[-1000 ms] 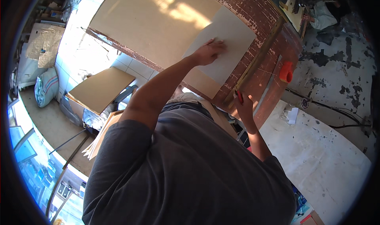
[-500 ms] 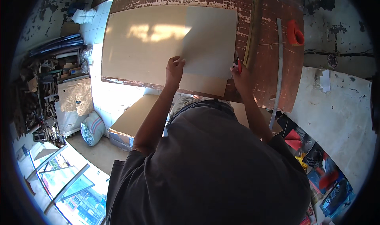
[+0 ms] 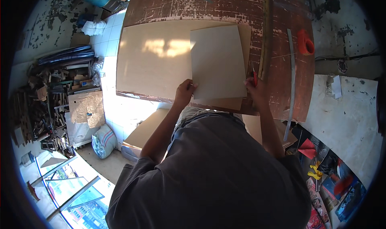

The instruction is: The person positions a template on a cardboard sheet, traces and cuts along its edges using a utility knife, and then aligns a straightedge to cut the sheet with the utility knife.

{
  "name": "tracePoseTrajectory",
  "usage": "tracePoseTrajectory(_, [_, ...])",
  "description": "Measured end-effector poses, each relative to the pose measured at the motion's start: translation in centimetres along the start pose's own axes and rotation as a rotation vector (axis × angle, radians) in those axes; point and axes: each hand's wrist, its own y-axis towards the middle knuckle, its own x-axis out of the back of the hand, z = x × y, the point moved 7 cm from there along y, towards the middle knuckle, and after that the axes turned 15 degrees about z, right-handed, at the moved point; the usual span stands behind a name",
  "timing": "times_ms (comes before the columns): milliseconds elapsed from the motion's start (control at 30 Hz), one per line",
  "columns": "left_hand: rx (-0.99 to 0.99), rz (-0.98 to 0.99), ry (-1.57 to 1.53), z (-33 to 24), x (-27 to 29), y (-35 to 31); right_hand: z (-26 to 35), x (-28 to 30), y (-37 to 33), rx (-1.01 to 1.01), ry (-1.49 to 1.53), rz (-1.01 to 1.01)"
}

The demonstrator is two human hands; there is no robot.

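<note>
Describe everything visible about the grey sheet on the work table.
The grey sheet is a plain, four-sided piece that looks like thin card or paper, matt and unmarked as far as shows. It lies roughly flat and slightly askew on a larger tan board, which shows beyond its right edge. The left hand has its fingers at the left edge near the closer corner; the right hand is at the right edge, exact contact unclear.
</note>
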Motion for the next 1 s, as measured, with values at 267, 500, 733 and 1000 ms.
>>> tracePoseTrajectory(267, [-0.104, -0.348, 0.145, 4.8, 12.1, -4.0, -0.3, -14.3, 2.0, -0.005, -0.201, 0.087])
tracePoseTrajectory(500, [-0.363, -0.409, 0.320, 6.9, 21.4, 0.5, 3.7, -21.6, 7.1, -0.013, -0.274, -0.002])
tracePoseTrajectory(733, [-0.457, -0.279, 0.271, 6.8, 23.3, 2.1, 5.3, -22.1, 6.9, -0.016, -0.273, -0.087])
tracePoseTrajectory(1000, [-0.218, -0.005, 0.405, 6.1, 24.5, 4.5, 6.2, -21.5, 8.2, -0.008, -0.267, -0.177])
